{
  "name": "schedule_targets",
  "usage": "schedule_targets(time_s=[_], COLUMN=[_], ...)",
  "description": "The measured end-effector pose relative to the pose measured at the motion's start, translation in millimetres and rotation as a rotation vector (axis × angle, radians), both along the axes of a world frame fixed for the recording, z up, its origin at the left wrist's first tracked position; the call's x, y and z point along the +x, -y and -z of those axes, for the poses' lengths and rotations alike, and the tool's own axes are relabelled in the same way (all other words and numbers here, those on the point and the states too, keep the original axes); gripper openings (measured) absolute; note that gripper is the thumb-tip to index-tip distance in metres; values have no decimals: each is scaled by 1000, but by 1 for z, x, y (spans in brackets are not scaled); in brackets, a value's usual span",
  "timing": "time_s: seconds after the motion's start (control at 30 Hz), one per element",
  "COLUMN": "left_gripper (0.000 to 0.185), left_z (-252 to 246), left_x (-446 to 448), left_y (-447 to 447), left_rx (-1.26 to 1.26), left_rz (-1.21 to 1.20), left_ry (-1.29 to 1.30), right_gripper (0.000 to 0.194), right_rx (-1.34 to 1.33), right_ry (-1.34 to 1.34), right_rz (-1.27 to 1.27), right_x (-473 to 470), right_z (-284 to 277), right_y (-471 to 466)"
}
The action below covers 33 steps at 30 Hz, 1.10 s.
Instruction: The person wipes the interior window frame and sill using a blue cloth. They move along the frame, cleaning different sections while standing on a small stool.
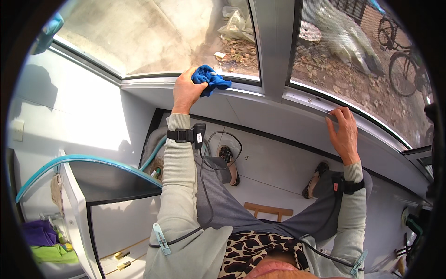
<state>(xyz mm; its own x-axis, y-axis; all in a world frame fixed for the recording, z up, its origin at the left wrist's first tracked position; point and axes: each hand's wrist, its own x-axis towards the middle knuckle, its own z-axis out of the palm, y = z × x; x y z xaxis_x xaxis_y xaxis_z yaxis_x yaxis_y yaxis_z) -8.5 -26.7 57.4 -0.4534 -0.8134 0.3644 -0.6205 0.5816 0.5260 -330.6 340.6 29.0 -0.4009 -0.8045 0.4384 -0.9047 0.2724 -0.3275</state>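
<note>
My left hand (188, 90) grips a crumpled blue cloth (210, 81), which lies against the lower frame of the window (150, 80) on the left. The thumb presses on the cloth's near side. Farther right, my right hand (344, 130) rests with its fingertips on the edge of the white window sill track (310, 100), below the window with a screen. It holds nothing, and its thumb stands apart from the curled fingers. A metal post (275, 48) divides the two windows. Black straps with small devices sit on both wrists, and a dark cable (205, 188) runs from the left one.
At the left stands a white cabinet (123, 223) with a dark top and a light blue hose (94, 158) arching over it. Purple and green cloths (40, 233) hang below. A wooden piece (268, 209) shows between my legs. Through the glass, leaves, plastic sheeting and a bicycle (404, 71) are visible.
</note>
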Motion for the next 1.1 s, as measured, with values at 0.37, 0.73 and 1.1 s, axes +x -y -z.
schedule_targets(time_s=[0.37, 0.73, 1.1], left_gripper=[67, 49, 43], left_z=[28, 16, 16], left_x=[20, -51, -66], left_y=[30, -66, -84], left_rx=[-40, 80, -40], left_rz=[-381, 186, 278], left_ry=[39, 269, 82], right_gripper=[21, 21, 22], right_rx=[8, 13, -6], right_ry=[-8, -19, -2], right_rz=[36, 68, 24], right_x=[1, 0, -1], right_z=[4, 7, 6], right_y=[3, 5, 2])
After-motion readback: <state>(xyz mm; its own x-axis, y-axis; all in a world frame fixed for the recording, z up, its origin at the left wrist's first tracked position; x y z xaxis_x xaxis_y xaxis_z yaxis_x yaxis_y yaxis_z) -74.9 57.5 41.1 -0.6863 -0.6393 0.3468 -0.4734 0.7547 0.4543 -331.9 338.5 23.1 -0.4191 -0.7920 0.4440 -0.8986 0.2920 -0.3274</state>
